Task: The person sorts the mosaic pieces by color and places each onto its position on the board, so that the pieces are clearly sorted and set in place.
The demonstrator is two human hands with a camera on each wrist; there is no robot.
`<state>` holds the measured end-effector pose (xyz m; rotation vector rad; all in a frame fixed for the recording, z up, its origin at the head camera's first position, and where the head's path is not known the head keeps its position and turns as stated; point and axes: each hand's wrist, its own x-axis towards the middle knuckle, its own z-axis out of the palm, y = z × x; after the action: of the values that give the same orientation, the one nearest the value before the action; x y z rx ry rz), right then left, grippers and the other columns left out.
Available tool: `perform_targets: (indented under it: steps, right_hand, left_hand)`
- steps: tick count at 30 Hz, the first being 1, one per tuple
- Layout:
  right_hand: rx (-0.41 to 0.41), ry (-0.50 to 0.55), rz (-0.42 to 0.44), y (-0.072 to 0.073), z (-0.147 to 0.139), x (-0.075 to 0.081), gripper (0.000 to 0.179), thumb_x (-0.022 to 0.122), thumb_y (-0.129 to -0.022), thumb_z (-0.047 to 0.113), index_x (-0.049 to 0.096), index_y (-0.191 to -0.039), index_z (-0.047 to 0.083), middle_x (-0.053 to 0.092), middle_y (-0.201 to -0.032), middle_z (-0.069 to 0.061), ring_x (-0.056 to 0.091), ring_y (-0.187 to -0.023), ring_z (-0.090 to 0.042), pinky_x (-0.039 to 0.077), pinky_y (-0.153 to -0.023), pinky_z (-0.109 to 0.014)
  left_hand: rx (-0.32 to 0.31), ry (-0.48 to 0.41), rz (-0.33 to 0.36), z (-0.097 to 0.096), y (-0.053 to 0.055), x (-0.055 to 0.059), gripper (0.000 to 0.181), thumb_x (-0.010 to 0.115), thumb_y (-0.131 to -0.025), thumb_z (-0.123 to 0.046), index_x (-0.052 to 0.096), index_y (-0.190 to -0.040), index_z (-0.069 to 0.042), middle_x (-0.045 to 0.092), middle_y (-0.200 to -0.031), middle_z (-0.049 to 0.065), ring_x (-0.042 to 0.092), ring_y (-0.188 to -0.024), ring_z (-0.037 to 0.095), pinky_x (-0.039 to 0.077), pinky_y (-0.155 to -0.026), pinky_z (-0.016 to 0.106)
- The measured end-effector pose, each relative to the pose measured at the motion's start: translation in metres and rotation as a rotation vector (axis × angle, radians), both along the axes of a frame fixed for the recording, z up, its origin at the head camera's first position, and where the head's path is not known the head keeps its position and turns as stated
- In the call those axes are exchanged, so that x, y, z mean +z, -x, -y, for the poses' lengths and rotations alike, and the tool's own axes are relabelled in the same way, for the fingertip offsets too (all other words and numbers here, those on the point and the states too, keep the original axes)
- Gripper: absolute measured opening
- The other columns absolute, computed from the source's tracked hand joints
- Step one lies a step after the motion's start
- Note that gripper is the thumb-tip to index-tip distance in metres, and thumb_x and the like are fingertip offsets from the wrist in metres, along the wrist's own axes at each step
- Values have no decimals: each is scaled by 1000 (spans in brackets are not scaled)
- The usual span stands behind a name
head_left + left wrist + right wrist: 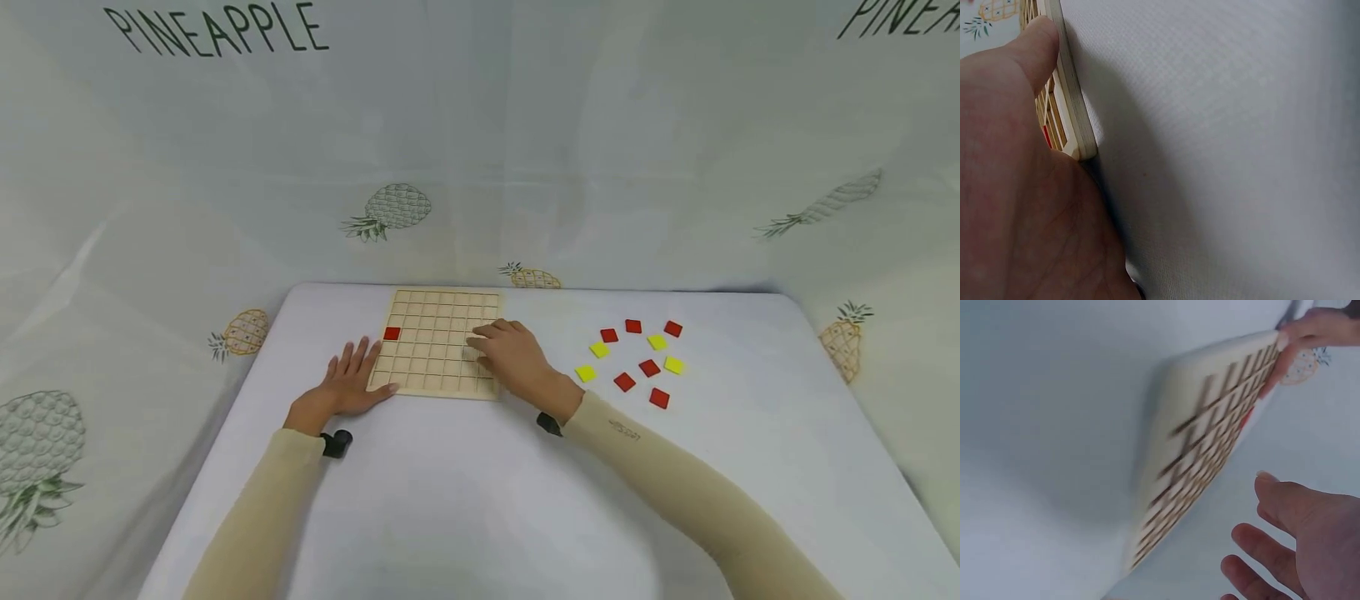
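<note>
A square wooden grid board [427,358] lies on the white table, with one red square tile [392,333] in a cell at its left edge. My left hand [347,387] rests beside the board's left side, fingers spread, its thumb [1041,47] on the front-left corner. Over the right part of the grid is my right hand [517,358], its fingers loosely bent. In the right wrist view the right fingers [1266,550] are apart from the thumb, and nothing shows between them.
Right of the board, several red tiles [649,367] and several yellow tiles [673,365] lie scattered on the white table [465,500]. Behind the table hangs a pale cloth [600,167] printed with pineapples. Each wrist wears a small black camera mount [337,443].
</note>
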<state>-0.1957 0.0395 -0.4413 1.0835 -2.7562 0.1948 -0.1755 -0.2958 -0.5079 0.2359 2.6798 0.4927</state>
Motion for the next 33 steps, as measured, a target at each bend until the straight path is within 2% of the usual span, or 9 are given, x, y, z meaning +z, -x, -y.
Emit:
perform_targets:
  steps: [7,18,26,33]
  right_hand:
    - [-78,25,5,-16,-59,-4,42,85,-92,15,76,-132,11,71,-139,-7,64,-126,-28,51,-109,-46]
    - [-170,71,8,-38,-136,-15,45,87,-88,13,75,-131,6,72,-136,-14,65,-125,-35,52,-107,-52]
    - [-253,46,25,-54,-179,-14,46,87,-88,11,74,-132,5,72,-133,-16,64,-124,-37,52,-105,-59]
    - [-279,30,15,-70,-212,-19,45,88,-85,5,76,-127,2,73,-130,-18,65,-120,-41,53,-101,-60]
  left_hand:
    - [5,-10,1,0,-1,1,118,37,-96,-85,-5,-169,-3,-18,-174,24,-20,-159,48,-14,-125,66]
    - [2,-25,3,-1,-2,3,122,34,-93,-90,-5,-168,-2,-19,-174,24,-21,-159,48,-16,-124,67]
    - [-4,-25,3,-4,-2,4,117,37,-96,-85,-4,-169,-2,-18,-174,25,-20,-159,48,-14,-124,67]
    - [1,-17,-8,-4,-1,3,110,43,-101,-75,-2,-168,-1,-16,-174,26,-18,-159,50,-13,-124,68]
